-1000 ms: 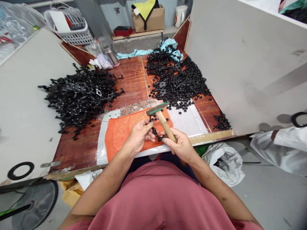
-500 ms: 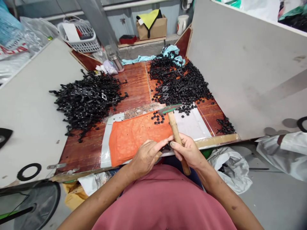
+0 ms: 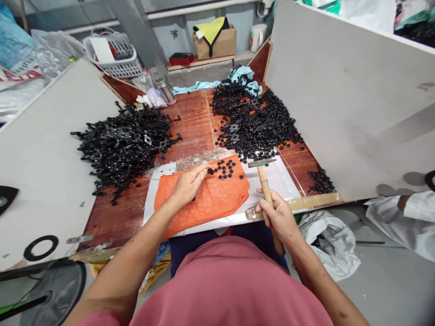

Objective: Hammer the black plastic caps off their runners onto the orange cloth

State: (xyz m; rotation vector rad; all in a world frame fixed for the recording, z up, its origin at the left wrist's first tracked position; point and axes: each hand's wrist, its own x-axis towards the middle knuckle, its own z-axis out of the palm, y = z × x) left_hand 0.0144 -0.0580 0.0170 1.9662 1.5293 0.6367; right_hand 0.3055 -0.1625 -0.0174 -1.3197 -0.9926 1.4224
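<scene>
Right hand (image 3: 277,213): grip wrapped round hammer (image 3: 265,184) by its handle. Left hand (image 3: 188,184): fingertips at black discs (image 3: 224,176) on orange cloth (image 3: 210,199); can't tell if pinching one. Cloth near front of surface (image 3: 192,120), left pile (image 3: 118,145) and right pile (image 3: 261,122) beyond. Discs look loose; a careless finger sweep could scatter them.

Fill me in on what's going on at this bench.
Someone is working at a wooden tabletop with a hammer in the right hand, gripped by its wooden handle, the head pointing away from their body. The left hand reaches over an orange cloth, fingertips at a group of small black discs; whether it pinches one isn't clear. Farther back are two heaps of black parts, one on the left and one on the right.
</scene>
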